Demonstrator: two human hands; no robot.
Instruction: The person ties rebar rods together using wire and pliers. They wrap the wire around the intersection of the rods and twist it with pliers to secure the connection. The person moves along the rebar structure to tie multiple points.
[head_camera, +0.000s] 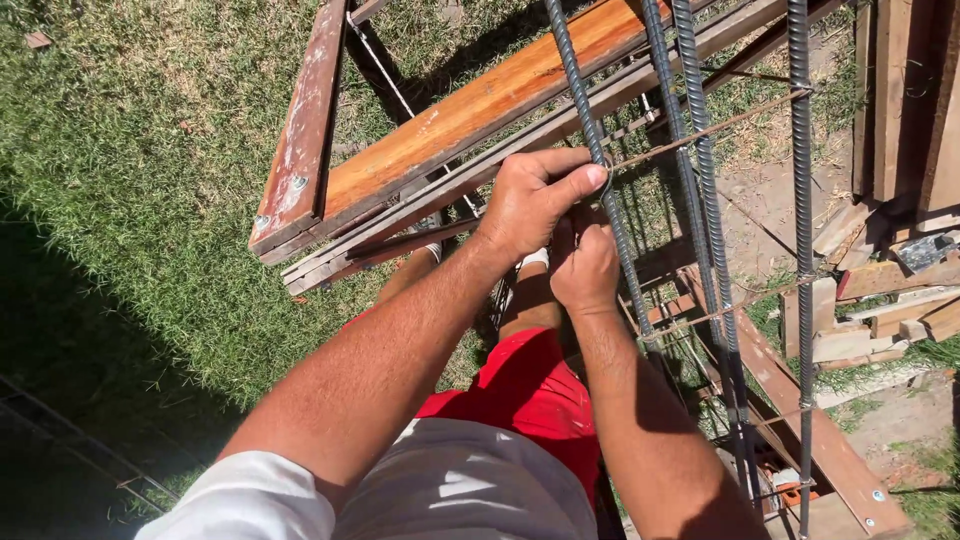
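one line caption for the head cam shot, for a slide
Both hands, left hand and right hand, pinch thin wire at a ribbed steel bar of a rebar cage above grass.

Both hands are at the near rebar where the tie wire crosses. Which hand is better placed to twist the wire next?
Probably the right hand: it sits closed just below the crossing, beside the rebar. The left hand already has thumb and fingers around the bar, steadying it, so it looks less free. The wire itself is mostly hidden.

Both hands, left hand (535, 200) and right hand (585, 265), grip a ribbed rebar (625, 262) above grass (130, 200)
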